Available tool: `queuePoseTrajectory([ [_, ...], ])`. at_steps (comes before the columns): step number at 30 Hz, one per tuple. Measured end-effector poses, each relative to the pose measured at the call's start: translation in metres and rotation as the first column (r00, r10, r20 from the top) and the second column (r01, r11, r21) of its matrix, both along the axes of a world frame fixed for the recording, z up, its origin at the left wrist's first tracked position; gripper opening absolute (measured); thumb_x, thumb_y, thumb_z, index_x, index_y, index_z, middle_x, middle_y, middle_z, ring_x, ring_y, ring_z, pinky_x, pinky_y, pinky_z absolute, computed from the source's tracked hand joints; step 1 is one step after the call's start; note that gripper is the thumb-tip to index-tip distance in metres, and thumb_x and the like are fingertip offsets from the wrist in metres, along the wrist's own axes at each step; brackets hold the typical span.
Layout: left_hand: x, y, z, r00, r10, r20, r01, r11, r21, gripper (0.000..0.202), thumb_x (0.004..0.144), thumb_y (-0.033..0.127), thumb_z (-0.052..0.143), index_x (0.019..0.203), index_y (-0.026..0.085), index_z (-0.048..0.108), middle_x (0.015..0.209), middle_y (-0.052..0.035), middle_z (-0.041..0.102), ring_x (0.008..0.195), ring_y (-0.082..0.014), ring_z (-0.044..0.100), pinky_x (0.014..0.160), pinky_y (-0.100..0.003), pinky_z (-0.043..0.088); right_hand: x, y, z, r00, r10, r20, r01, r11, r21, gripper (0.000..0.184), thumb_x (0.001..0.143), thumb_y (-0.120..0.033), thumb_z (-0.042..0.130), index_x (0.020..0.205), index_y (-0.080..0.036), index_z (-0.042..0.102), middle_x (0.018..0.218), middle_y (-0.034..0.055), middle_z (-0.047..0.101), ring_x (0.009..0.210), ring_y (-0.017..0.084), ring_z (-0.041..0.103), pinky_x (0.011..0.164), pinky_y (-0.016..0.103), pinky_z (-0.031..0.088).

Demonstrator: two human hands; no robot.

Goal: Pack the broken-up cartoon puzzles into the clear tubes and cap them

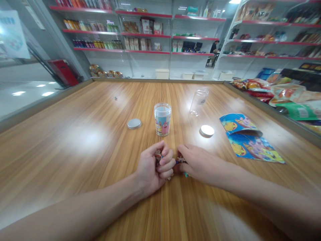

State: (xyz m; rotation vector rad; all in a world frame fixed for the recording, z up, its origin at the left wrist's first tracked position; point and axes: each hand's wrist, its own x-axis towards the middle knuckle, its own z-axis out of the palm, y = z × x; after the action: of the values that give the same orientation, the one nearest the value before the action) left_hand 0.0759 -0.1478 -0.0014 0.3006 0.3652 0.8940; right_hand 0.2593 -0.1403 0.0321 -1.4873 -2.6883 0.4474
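Observation:
My left hand (157, 164) is curled closed, palm partly up, around small colourful jigsaw puzzle pieces (157, 156); bits of them peek out between the fingers. Close beside it, my right hand (194, 162) is bent down over more dark and light pieces (181, 161), with its fingertips partly hidden. Just beyond both hands stands a clear jar with a cartoon print (162, 122), upright and without a lid. To its left lies a silver lid (134, 124). A second silver lid (207, 131) is on the right, in front of an uncapped clear jar (198, 103).
A blue cartoon-printed folded sheet (250, 139) lies on the wooden table (75, 174) at right. One tiny object (115, 98) is at far left. Snack bags (288, 95) line the right edge. Stocked shelves (147, 34) stand behind, with a person (214, 48) in the distance.

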Motion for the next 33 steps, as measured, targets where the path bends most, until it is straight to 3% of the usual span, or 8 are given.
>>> queuePoseTrajectory([
  [2, 0.000, 0.000, 0.001, 1.000, 0.002, 0.000, -0.002, 1.000, -0.005, 0.038, 0.095, 0.033, 0.044, 0.062, 0.016, 0.039, 0.051, 0.0052, 0.024, 0.040, -0.0063, 0.015, 0.036, -0.017, 0.012, 0.004, 0.000, 0.011, 0.997, 0.073, -0.019, -0.074, 0.992, -0.099, 0.040, 0.072, -0.040, 0.082, 0.092, -0.019, 0.054, 0.089, 0.0028, 0.060, 0.076, 0.018, 0.060, 0.059, 0.027, 0.038],
  [4, 0.000, -0.001, 0.002, 1.000, 0.000, 0.003, 0.000, 1.000, -0.008, 0.038, 0.096, 0.033, 0.043, 0.062, 0.016, 0.041, 0.051, 0.0049, 0.024, 0.040, -0.0065, 0.015, 0.037, -0.018, 0.010, 0.008, 0.002, 0.016, 0.995, 0.099, -0.005, -0.099, 0.986, -0.134, 0.047, 0.065, -0.036, 0.087, 0.095, -0.019, 0.055, 0.091, 0.0017, 0.060, 0.074, 0.017, 0.059, 0.059, 0.026, 0.038],
  [8, 0.000, -0.002, 0.002, 1.000, -0.006, 0.005, 0.006, 1.000, -0.004, 0.038, 0.097, 0.032, 0.040, 0.063, 0.015, 0.043, 0.052, 0.0046, 0.024, 0.041, -0.0064, 0.014, 0.038, -0.018, 0.009, 0.012, 0.007, 0.008, 0.993, 0.116, -0.012, -0.116, 0.991, -0.071, 0.031, 0.075, -0.023, 0.080, 0.091, -0.019, 0.054, 0.089, 0.0008, 0.059, 0.074, 0.015, 0.058, 0.061, 0.025, 0.038],
  [13, 0.000, -0.001, 0.001, 1.000, -0.003, 0.001, 0.003, 1.000, 0.005, 0.034, 0.094, 0.033, 0.045, 0.065, 0.016, 0.044, 0.052, 0.0047, 0.026, 0.041, -0.0061, 0.016, 0.037, -0.016, 0.012, 0.012, 0.011, -0.002, 0.989, 0.145, -0.008, -0.145, 0.988, -0.042, 0.025, 0.077, -0.025, 0.078, 0.088, -0.019, 0.057, 0.085, 0.0009, 0.060, 0.073, 0.016, 0.059, 0.059, 0.025, 0.037],
  [22, 0.000, -0.001, 0.000, 1.000, -0.002, -0.006, 0.002, 1.000, 0.012, 0.032, 0.094, 0.032, 0.044, 0.067, 0.015, 0.048, 0.053, 0.0042, 0.027, 0.040, -0.0063, 0.017, 0.037, -0.017, 0.012, 0.012, 0.007, 0.001, 0.985, 0.174, 0.011, -0.174, 0.985, 0.008, 0.014, 0.082, -0.025, 0.073, 0.080, -0.018, 0.062, 0.079, 0.0024, 0.063, 0.069, 0.016, 0.062, 0.058, 0.025, 0.037],
  [28, 0.001, -0.001, 0.002, 1.000, 0.001, -0.019, -0.002, 1.000, -0.008, 0.037, 0.096, 0.033, 0.041, 0.065, 0.015, 0.050, 0.051, 0.0043, 0.026, 0.040, -0.0061, 0.014, 0.037, -0.018, 0.011, 0.010, 0.010, 0.005, 0.969, 0.246, 0.024, -0.245, 0.968, -0.050, 0.008, 0.084, -0.017, 0.067, 0.076, -0.017, 0.068, 0.070, 0.0024, 0.066, 0.064, 0.015, 0.062, 0.056, 0.025, 0.036],
  [31, 0.001, 0.000, 0.002, 1.000, 0.012, -0.024, -0.012, 1.000, -0.016, 0.038, 0.096, 0.033, 0.041, 0.064, 0.015, 0.051, 0.051, 0.0045, 0.026, 0.040, -0.0058, 0.015, 0.035, -0.017, 0.013, 0.008, 0.010, 0.010, 0.973, 0.225, 0.054, -0.224, 0.974, -0.030, 0.014, 0.083, -0.013, 0.065, 0.070, -0.017, 0.068, 0.066, 0.0024, 0.066, 0.061, 0.014, 0.060, 0.055, 0.025, 0.034],
  [33, 0.001, 0.001, 0.001, 0.999, 0.008, -0.036, -0.008, 1.000, -0.011, 0.037, 0.096, 0.032, 0.041, 0.065, 0.015, 0.052, 0.051, 0.0043, 0.029, 0.039, -0.0054, 0.016, 0.033, -0.015, 0.015, 0.005, 0.009, 0.014, 0.987, 0.160, 0.010, -0.160, 0.986, 0.053, 0.016, 0.083, -0.012, 0.065, 0.068, -0.016, 0.067, 0.065, 0.0017, 0.065, 0.060, 0.013, 0.058, 0.055, 0.025, 0.033],
])
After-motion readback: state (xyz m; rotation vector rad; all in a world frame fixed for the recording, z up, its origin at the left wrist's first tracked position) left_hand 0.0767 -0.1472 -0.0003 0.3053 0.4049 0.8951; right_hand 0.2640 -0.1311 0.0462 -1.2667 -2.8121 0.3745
